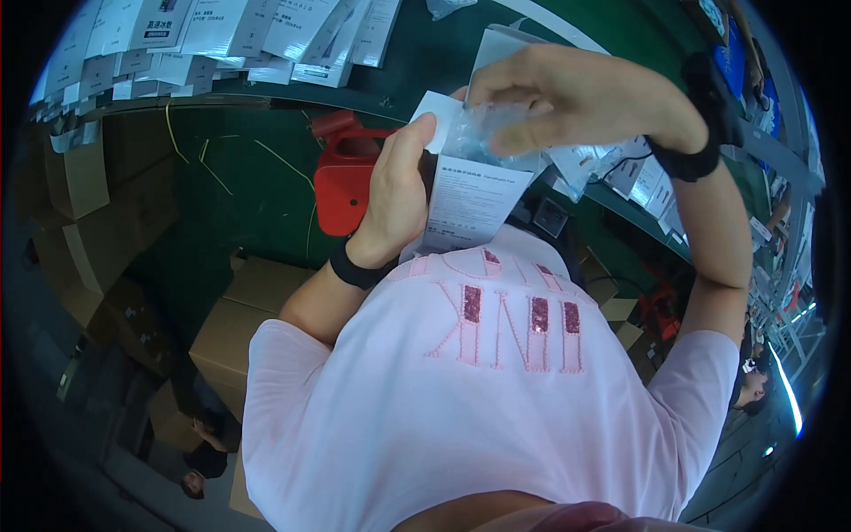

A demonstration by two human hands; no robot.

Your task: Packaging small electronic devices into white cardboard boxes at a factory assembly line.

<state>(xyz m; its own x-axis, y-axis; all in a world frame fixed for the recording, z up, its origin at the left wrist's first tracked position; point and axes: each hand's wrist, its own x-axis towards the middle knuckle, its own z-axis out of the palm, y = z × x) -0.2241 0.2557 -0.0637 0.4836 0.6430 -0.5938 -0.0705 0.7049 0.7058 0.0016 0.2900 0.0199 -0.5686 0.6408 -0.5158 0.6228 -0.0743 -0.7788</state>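
A tall white carton (474,204) with printed sides is held upright against my chest, its top flap raised. My left hand (399,191) is wrapped round the carton's left side, with the thumb up by the flap. At the carton's mouth sits a crinkled clear plastic bag (479,130); what is inside it cannot be made out. Reaching over from the right, my right hand (589,93) has its fingers and thumb curled round the bag. Both wrists wear black bands.
Rows of white cartons (235,31) lie on the green table (381,93) at the far left. A red tape dispenser (346,186) hangs at the table's near edge. More bagged items and cartons (643,182) lie to the right. Brown cardboard boxes (253,306) stand below left.
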